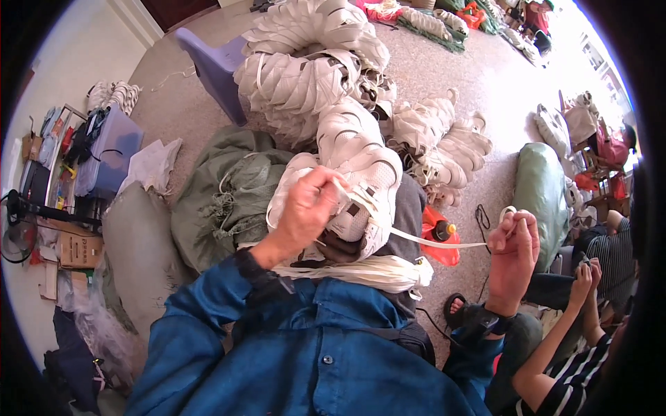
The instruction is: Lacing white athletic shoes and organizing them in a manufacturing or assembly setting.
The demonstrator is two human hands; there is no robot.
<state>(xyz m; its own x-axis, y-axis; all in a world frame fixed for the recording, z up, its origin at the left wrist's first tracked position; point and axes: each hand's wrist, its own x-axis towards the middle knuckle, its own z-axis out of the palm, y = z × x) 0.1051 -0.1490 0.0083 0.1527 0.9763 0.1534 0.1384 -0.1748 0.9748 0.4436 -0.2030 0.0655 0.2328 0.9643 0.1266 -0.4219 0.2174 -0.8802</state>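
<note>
A white mesh shoe upper (351, 225) with dark lining lies at my lap, at the near end of a curving stack of nested uppers (350, 135). Over its left side, my left hand (305, 211) is closed in a pinch on a pale strip that looks like shoelace, partly hidden by the fingers. Out to the right, my right hand (513, 249) is raised and closed on a flat white shoelace (440, 244). This lace stretches almost straight from the upper's right side to my right fingers. A bundle of cream laces (374, 272) lies across my lap.
More nested uppers (440, 142) pile up ahead, beside a purple plastic chair (211, 66). Green sacks (232, 194) stand on my left. A red bag with a bottle (440, 232) sits right of my lap. People (583, 333) sit close on the right.
</note>
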